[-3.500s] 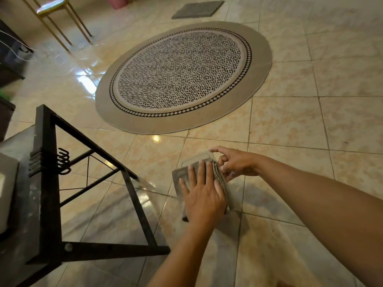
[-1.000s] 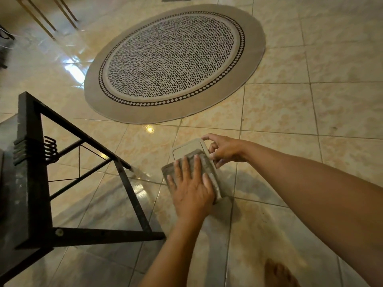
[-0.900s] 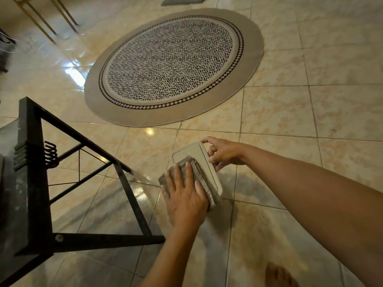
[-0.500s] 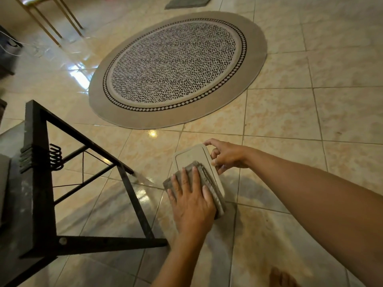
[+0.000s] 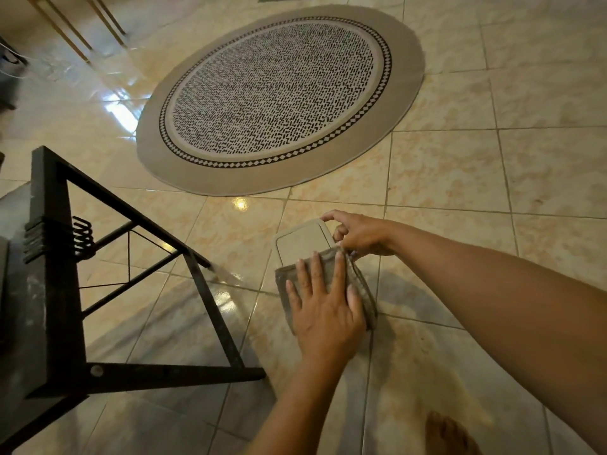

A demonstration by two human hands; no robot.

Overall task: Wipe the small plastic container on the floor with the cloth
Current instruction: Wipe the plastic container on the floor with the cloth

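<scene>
A small, pale, rectangular plastic container (image 5: pixel 300 241) lies flat on the tiled floor. Its far half shows; its near half is hidden under a folded grey-brown cloth (image 5: pixel 361 290). My left hand (image 5: pixel 325 310) presses flat on the cloth with its fingers spread, pointing away from me. My right hand (image 5: pixel 361 233) reaches in from the right and pinches the container's far right edge with its fingertips.
A black metal frame (image 5: pixel 52 290) stands close on the left, one leg (image 5: pixel 213 310) reaching near the cloth. A round patterned rug (image 5: pixel 279 100) lies beyond the container. Thin gold chair legs (image 5: pixel 98 24) stand at the top left. A bare foot (image 5: pixel 446 435) shows at the bottom right.
My left hand has slid the cloth back and forth along the container, at one point uncovering more of it. My right hand has kept its hold on the far edge.
</scene>
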